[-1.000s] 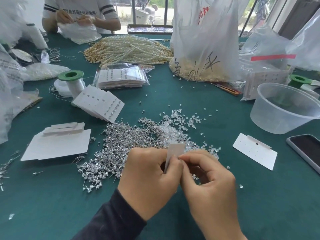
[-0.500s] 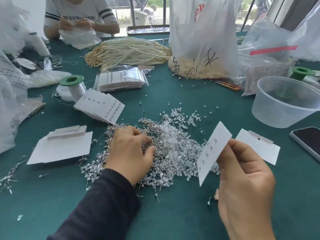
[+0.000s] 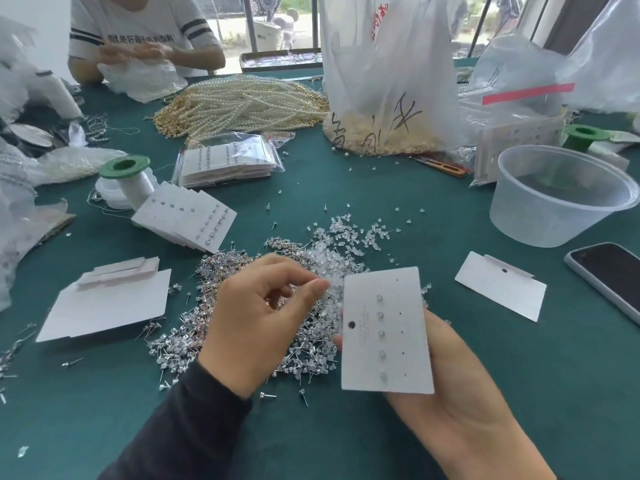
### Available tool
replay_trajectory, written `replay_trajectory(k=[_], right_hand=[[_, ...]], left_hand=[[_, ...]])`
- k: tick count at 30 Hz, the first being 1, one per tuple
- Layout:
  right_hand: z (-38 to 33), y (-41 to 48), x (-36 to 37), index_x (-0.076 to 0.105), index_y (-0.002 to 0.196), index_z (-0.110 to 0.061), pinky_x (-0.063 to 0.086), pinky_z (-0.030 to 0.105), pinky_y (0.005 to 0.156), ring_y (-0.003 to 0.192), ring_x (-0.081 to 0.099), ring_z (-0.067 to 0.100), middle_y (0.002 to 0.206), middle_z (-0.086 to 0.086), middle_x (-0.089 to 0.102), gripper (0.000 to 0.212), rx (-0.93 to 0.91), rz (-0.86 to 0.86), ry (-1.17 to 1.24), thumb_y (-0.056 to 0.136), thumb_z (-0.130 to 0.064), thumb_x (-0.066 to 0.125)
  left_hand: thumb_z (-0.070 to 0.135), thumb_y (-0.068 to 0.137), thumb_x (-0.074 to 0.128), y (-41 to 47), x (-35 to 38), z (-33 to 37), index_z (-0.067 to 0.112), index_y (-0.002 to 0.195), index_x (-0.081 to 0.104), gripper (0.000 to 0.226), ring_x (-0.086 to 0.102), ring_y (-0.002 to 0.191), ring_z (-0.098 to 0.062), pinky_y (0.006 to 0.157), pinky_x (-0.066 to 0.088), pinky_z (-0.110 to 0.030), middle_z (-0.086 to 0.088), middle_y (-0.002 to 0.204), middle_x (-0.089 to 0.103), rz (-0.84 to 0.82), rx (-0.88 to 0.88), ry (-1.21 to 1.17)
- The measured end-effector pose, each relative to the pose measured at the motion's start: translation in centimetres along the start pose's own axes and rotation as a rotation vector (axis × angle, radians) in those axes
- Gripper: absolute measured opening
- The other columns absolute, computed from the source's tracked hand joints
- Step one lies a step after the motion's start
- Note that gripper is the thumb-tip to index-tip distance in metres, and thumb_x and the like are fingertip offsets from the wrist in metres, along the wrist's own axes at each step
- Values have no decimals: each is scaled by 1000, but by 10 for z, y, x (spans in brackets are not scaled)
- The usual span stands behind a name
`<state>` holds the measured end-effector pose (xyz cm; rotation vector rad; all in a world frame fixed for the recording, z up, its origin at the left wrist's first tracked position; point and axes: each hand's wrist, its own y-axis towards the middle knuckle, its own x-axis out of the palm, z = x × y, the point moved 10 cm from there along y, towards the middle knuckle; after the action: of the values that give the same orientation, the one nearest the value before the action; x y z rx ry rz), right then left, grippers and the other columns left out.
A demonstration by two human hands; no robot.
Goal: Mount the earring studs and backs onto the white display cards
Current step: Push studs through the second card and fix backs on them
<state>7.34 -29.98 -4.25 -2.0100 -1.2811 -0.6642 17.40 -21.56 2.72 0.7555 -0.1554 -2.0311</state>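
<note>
Head view: right hand (image 3: 460, 403) holds a half-filled display card (image 3: 386, 332) face-up; left hand (image 3: 256, 317) pinches something tiny over the stud pile (image 3: 214, 292), which likely next goes into an empty hole

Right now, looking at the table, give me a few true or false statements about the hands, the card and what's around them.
1. The right hand holds a white display card. True.
2. That card carries two full columns of studs. False: one column of five studs is filled; the holes beside it are empty.
3. The left hand is over the pile of studs, fingertips pinched. True.
4. The clear plastic tub is full of pearls. False: it looks nearly empty.
5. A phone lies face up at the right edge of the table. True.
</note>
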Motion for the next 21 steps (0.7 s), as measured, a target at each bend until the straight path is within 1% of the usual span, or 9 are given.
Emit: replay_trajectory(k=[2,4,6,8,12,14,16,18,21], right_hand=[[5,1,7,71,96,-5,57,38,71,73,67,22,90,14,70,38,38,-67,16,61,-20,78],[7,0,9,71,98,-5,57,38,73,77,68,24,94,16,70,50,61,-100,31,53,-24,83],[8,0,7,72,94,-5,58,39,69,74,69,27,90,18,70,50,76,-87,43,49,-21,83],[7,0,7,73,92,-5,57,37,64,73,69,27,87,18,70,50,67,-67,21,46,-19,83],[9,0,6,70,100,-5,55,35,65,75,64,23,92,16,68,46,65,-54,-49,57,-21,75],[9,0,2,70,99,-6,56,35,65,74,63,23,92,16,68,39,54,-26,-70,62,-17,72],[6,0,-5,72,92,-8,54,35,65,71,64,22,86,14,69,30,27,28,-86,63,-12,66],[1,0,-12,74,87,-10,52,33,66,72,63,22,84,12,70,32,-6,72,-94,57,-5,67],[2,0,-16,73,90,-9,53,31,64,73,63,22,86,12,71,40,-3,101,-83,50,-2,69]], left_hand=[[26,72,70,-4,5,12,15,72,71,11,57,65,-12,56,46,-24,3,76,65,-13,62,-67],[21,73,67,-6,3,17,12,73,70,9,57,67,-12,57,46,-26,1,77,64,22,94,-81],[20,74,66,-6,-6,16,14,72,68,7,57,67,-16,57,48,-32,2,78,64,91,90,-89],[21,75,66,-6,-13,15,16,72,66,6,56,67,-17,59,48,-33,4,79,64,127,85,-110],[29,71,72,-8,-6,22,18,71,67,12,54,66,-12,58,45,-21,6,78,63,68,107,-144],[27,68,75,-7,-10,16,18,69,67,11,51,62,-11,57,44,-24,8,75,62,105,80,-31],[22,68,78,-4,-21,0,17,66,67,12,47,58,-8,58,40,-27,5,72,60,161,7,247],[14,70,76,-1,-31,-17,14,67,67,9,43,58,-9,63,32,-25,2,71,58,190,-102,479],[6,74,65,-1,-41,-30,9,73,67,3,48,68,-20,68,32,-26,-7,79,61,210,-207,621]])
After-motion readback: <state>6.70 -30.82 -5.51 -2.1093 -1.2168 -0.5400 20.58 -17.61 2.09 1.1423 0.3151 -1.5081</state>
